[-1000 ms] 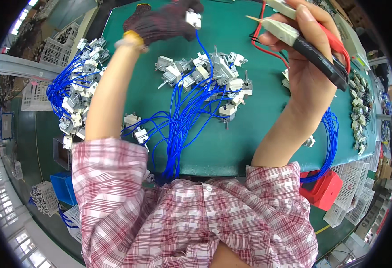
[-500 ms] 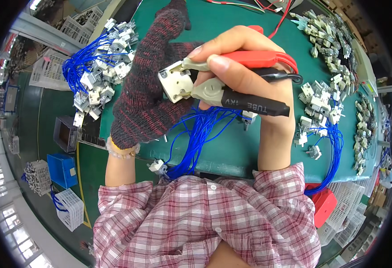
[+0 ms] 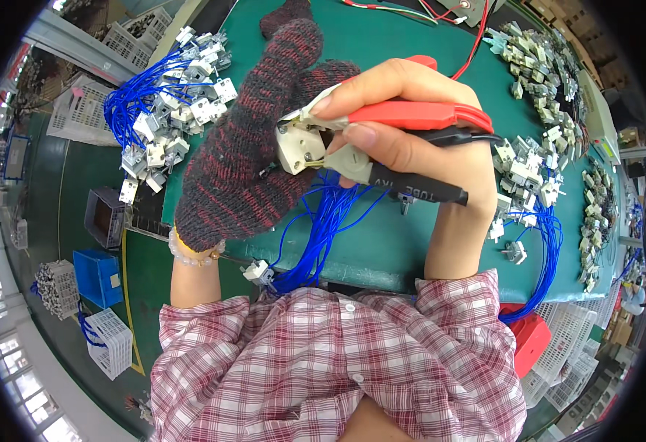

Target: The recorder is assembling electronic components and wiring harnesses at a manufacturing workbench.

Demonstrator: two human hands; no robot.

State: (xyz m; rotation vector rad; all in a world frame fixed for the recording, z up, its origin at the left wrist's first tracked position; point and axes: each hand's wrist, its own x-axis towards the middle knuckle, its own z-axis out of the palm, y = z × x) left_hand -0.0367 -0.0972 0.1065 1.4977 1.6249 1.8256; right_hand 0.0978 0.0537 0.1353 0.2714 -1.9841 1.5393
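Note:
My left hand point(image 3: 246, 158), in a dark knitted glove flecked with red, grips a small white connector block point(image 3: 298, 147) with metal parts. My bare right hand point(image 3: 411, 118) is closed around a pair of test leads, one with a red sleeve point(image 3: 402, 113), the other with a black sleeve point(image 3: 417, 183). Their pale tips are up against the block's right side; the exact contact is partly hidden by my fingers. Below both hands, a bundle of blue wires point(image 3: 321, 236) runs to the table's near edge, beside a white connector point(image 3: 257, 272).
White connectors point(image 3: 209, 110) with blue wires are heaped at the left of the green table point(image 3: 367, 258). More connectors point(image 3: 518, 173) lie in piles on the right. A grey instrument box point(image 3: 478, 10) stands at the far edge. Crates and a blue bin point(image 3: 99, 278) sit on the left floor.
My left hand and the block have shifted slightly right, and the block has tilted. My right hand has moved a little right and nearer, with the leads still in its grip.

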